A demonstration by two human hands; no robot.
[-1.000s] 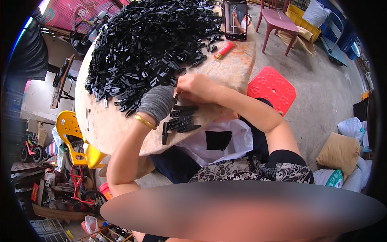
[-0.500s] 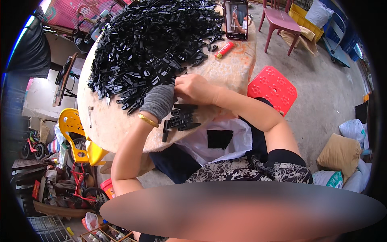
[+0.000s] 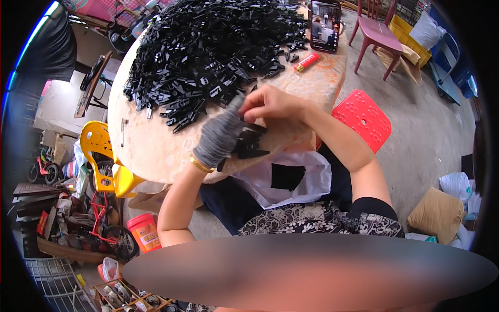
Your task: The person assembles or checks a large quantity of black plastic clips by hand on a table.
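Observation:
My left hand [image 3: 217, 136], in a grey glove with a gold bangle at the wrist, is over the front of the round table [image 3: 156, 156]. Its fingers are pressed together and blurred; what they hold is hidden. Close against its fingertips is my bare right hand [image 3: 271, 104], fingers curled in a pinch around something too small to make out. Beneath both hands lies a small group of black plastic pieces [image 3: 252, 143], partly covered by the glove. Beyond them spreads a big heap of similar black clip-like pieces [image 3: 208, 57].
A phone [image 3: 325, 26] stands at the far right of the table, near a red tube-shaped object [image 3: 306, 62]. A white bag [image 3: 317, 177] lies on my lap. Around the table are a red stool [image 3: 364, 117], a yellow chair [image 3: 96, 140] and a maroon chair [image 3: 377, 39].
The view has shifted slightly. My gloved left hand has swung over the small group of pieces, now hiding part of it. My right hand has lifted slightly, its curled fingers more visible.

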